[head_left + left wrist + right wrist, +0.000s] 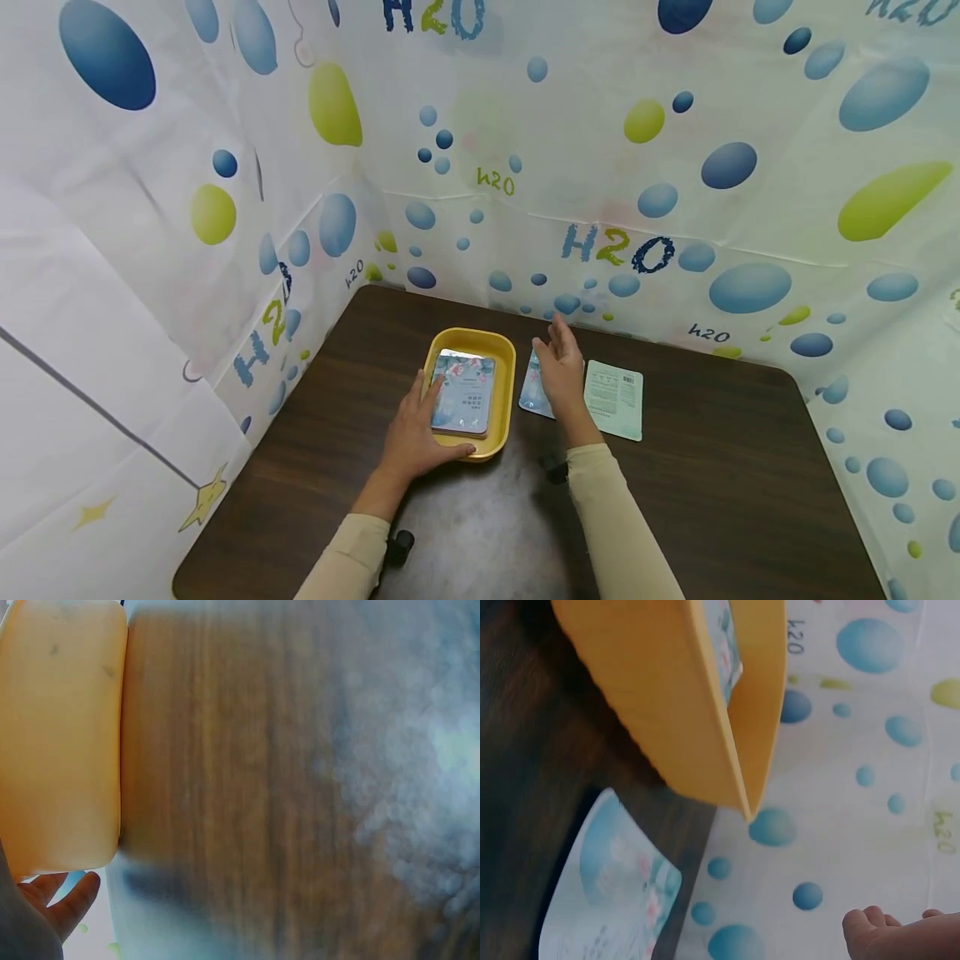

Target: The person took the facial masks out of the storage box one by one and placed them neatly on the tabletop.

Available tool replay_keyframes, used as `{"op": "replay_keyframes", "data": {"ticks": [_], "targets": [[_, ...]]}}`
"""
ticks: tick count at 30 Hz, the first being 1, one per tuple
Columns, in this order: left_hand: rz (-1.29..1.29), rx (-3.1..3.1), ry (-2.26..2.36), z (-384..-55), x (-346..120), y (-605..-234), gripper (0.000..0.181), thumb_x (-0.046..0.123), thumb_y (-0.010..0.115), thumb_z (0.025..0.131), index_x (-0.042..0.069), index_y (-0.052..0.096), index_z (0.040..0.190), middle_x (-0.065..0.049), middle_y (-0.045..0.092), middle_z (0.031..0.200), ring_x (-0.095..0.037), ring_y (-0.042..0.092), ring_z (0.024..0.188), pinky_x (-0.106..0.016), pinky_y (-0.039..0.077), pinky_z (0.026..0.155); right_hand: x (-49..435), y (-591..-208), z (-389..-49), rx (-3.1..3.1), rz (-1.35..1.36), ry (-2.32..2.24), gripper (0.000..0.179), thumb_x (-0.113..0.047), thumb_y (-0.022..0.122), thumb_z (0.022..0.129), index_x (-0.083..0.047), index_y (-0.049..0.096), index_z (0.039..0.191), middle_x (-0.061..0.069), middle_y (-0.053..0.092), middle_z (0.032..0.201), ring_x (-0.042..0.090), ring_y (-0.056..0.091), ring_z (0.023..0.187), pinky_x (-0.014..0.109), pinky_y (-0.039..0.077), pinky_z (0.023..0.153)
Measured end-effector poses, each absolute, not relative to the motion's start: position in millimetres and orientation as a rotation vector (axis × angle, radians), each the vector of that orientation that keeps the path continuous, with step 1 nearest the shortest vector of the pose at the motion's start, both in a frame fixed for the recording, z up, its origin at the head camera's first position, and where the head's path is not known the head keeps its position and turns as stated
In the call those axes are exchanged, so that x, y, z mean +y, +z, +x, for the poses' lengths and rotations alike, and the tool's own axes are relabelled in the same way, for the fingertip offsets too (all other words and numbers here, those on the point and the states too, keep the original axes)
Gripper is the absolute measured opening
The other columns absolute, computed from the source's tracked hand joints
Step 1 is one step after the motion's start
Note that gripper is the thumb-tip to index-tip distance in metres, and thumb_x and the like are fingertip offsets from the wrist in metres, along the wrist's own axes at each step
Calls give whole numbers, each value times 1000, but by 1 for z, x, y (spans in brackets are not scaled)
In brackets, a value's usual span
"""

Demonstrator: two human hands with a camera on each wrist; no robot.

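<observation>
A yellow plastic tray [507,375] stands on the table and holds a stack of flat blue sachets [465,396] with a floral print. My left hand [411,440] rests at its near left corner, fingers spread along the left side and thumb over the front rim. In the left wrist view, the tray's outer wall [64,750] hides part of that hand. To the right of the tray, my right hand [562,375] hovers over a blue floral sachet [533,393], fingers extended and holding nothing. Beside it lies a pale green sachet [615,400] with printed text.
The dark wooden table [712,483] extends to the right and toward the front. A white sheet [585,158] with blue and green bubbles hangs behind the table and along its left side. Black wrist bands show near both sleeves.
</observation>
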State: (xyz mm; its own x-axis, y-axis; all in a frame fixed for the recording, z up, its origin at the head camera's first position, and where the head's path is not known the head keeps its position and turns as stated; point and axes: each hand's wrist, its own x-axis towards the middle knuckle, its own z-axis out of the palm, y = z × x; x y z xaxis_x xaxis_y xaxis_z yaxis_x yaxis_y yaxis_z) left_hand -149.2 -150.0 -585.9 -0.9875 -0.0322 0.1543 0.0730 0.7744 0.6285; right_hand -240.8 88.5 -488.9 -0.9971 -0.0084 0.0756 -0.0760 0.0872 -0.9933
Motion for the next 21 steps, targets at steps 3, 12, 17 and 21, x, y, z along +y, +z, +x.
{"op": "replay_keyframes", "data": {"ticks": [3, 12, 17, 21], "targets": [[-49, -2804, -987, -150, -151, -587, 128, 75, 84, 58, 24, 29, 162, -11, 14, 173, -45, 37, 146, -66, 44, 106, 79, -492, -240, -2273, 96, 2104, 64, -24, 54, 106, -17, 26, 163, 3, 27, 170, 22, 26, 158, 42, 26, 127], [-66, -2806, -979, -152, -151, -586, 127, 75, 83, 59, 23, 29, 162, -12, 14, 172, -45, 37, 146, -66, 44, 106, 55, -504, -234, -2273, 70, 2173, 62, -20, 54, 106, -20, 28, 162, 7, 30, 168, 26, 28, 157, 47, 28, 125], [-71, -2807, -969, -152, -150, -587, 127, 76, 83, 59, 24, 28, 162, -12, 14, 173, -45, 38, 146, -66, 44, 106, 38, -511, -227, -2245, 103, 2245, 62, -20, 55, 106, -16, 28, 161, 9, 27, 169, 26, 25, 158, 46, 26, 126], [-75, -2797, -963, -152, -150, -588, 126, 75, 83, 61, 25, 29, 162, -12, 15, 172, -46, 38, 146, -67, 45, 105, 21, -521, -221, -2281, 62, 2248, 63, -23, 57, 104, -16, 30, 161, 8, 29, 169, 26, 24, 158, 48, 24, 127]]}}
